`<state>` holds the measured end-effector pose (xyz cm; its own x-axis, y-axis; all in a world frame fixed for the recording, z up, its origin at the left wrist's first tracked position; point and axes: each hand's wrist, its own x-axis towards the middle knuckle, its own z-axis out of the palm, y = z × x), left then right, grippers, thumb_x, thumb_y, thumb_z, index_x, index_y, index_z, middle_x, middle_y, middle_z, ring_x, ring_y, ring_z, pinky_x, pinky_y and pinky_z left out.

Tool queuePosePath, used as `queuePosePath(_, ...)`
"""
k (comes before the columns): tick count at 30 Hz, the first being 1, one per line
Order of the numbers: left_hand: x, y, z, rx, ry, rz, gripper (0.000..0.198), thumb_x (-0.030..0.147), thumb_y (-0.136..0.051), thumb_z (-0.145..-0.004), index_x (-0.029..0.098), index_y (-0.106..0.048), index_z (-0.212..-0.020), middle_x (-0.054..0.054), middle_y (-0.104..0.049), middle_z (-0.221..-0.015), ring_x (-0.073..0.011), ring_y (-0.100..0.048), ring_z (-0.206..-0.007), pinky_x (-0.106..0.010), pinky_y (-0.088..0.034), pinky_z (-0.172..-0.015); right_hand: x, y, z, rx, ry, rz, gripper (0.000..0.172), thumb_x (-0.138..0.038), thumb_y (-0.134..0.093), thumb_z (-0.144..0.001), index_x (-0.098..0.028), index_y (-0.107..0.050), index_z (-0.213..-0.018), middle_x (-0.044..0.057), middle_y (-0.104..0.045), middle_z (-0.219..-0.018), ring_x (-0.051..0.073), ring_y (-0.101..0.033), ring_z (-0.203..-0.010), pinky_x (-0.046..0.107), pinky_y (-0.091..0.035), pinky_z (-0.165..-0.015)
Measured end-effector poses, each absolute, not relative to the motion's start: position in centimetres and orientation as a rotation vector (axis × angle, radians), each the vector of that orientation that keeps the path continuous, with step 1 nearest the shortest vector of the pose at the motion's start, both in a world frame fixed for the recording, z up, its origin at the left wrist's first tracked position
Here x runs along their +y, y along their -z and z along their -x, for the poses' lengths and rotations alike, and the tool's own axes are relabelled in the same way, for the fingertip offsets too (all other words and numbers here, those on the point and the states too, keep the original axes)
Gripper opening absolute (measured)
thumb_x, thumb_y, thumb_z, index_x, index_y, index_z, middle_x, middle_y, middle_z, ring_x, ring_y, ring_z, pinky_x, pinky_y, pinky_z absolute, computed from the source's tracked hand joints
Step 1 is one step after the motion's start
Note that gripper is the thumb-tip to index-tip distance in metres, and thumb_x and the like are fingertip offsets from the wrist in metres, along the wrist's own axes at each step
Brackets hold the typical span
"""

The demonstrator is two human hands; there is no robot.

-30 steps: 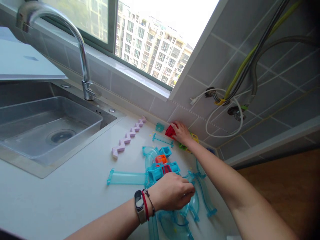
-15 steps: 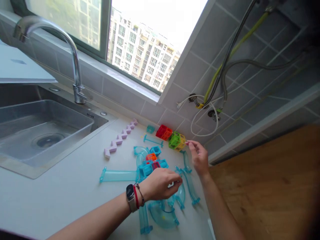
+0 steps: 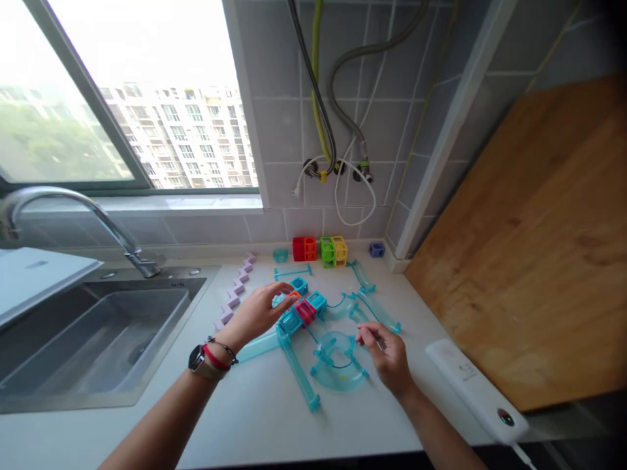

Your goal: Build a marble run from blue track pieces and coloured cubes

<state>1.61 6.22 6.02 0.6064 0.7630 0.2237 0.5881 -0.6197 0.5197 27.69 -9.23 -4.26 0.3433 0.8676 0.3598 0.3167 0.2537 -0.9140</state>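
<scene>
My left hand [image 3: 262, 312] reaches over the cluster of toy blocks, thumb and forefinger closed about a small orange cube block [image 3: 294, 295]. Against that cube lie a dark red cube block [image 3: 305, 312] and light-blue cube blocks [image 3: 290, 322]. From the cluster a clear blue straight track piece [image 3: 300, 375] runs toward me. My right hand [image 3: 386, 356] hovers with thumb and fingers pinched together, just right of a clear blue curved track piece [image 3: 343, 377]. Whatever lies in that pinch, if anything, is too small to make out.
Along the wall stand red and orange cubes [image 3: 304, 249], green and yellow cubes [image 3: 334, 252] and a purple-blue cube [image 3: 377, 249]. A lilac zigzag strip [image 3: 235, 292] lies beside the sink [image 3: 98, 339]. More blue track lies right; a white power strip [image 3: 477, 388] sits at the counter's right edge.
The view has turned right and levelled. My left hand has moved from above the track pieces to the orange cube. My right hand has drawn back from beside the yellow cube toward me.
</scene>
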Motion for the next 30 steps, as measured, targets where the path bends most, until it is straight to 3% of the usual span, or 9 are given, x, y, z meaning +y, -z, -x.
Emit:
queuePosePath(3, 6.9, -6.5, -2.4, 1.135, -0.42, -2.552, 0.043, 0.057, -0.046, -0.098, 0.024, -0.069, -0.115, -0.007, -0.074, -0.115, -0.0251, -0.069, -0.104, -0.035, -0.054, -0.089, -9.2, 4.2, -27.4, -1.163, -0.605, 1.279, 0.025, -0.043, -0.058, -0.096, -0.022, -0.072, -0.096, 0.004, -0.072, -0.079, 0.021, -0.068, -0.072, 0.032, -0.057, -0.069)
queuePosePath(8, 8.9, -6.5, -6.0, 1.326, -0.092, -2.613, 0.039, 0.054, -0.05, -0.094, 0.022, -0.071, -0.103, -0.009, -0.075, -0.104, -0.0262, -0.071, -0.094, -0.033, -0.053, -0.079, -9.4, 3.8, -26.7, -1.285, -0.663, 1.254, 0.025, -0.04, -0.056, -0.097, -0.021, -0.072, -0.093, 0.003, -0.072, -0.079, 0.02, -0.067, -0.071, 0.031, -0.055, -0.069)
queuePosePath(13, 9.5, -5.6, -9.4, 1.338, 0.17, -2.725, 0.048, 0.056, -0.063, -0.085, 0.024, -0.065, -0.121, -0.011, -0.069, -0.12, -0.0269, -0.069, -0.102, -0.032, -0.053, -0.082, -9.3, 4.1, -26.5, -1.357, -0.66, 1.251, 0.025, -0.039, -0.055, -0.097, -0.023, -0.071, -0.088, 0.002, -0.071, -0.078, 0.019, -0.064, -0.07, 0.031, -0.052, -0.068)
queuePosePath(16, 9.1, -5.0, -10.3, 1.344, 0.296, -2.729, 0.057, 0.06, -0.068, -0.077, 0.025, -0.065, -0.122, -0.012, -0.065, -0.127, -0.0283, -0.068, -0.103, -0.032, -0.054, -0.081, -9.2, 4.1, -26.5, -1.345, -0.664, 1.243, 0.024, -0.039, -0.055, -0.097, -0.023, -0.071, -0.087, 0.001, -0.07, -0.076, 0.019, -0.064, -0.07, 0.032, -0.052, -0.068)
queuePosePath(24, 8.3, -4.2, -10.7, 1.464, 0.411, -2.688, 0.038, 0.045, -0.069, -0.074, 0.024, -0.067, -0.105, -0.014, -0.066, -0.116, -0.0303, -0.069, -0.089, -0.038, -0.054, -0.069, -9.4, 4.1, -26.2, -1.357, -0.68, 1.202, 0.023, -0.037, -0.054, -0.097, -0.024, -0.069, -0.088, 0.0, -0.067, -0.075, 0.018, -0.062, -0.067, 0.031, -0.051, -0.067)
queuePosePath(30, 7.7, -4.3, -9.1, 1.365, 0.233, -2.708, 0.049, 0.038, -0.068, -0.075, 0.024, -0.06, -0.122, -0.013, -0.058, -0.131, -0.028, -0.068, -0.102, -0.034, -0.055, -0.078, -9.3, 4.5, -26.3, -1.348, -0.637, 1.195, 0.021, -0.036, -0.054, -0.098, -0.024, -0.069, -0.088, 0.001, -0.067, -0.075, 0.018, -0.062, -0.066, 0.03, -0.05, -0.065)
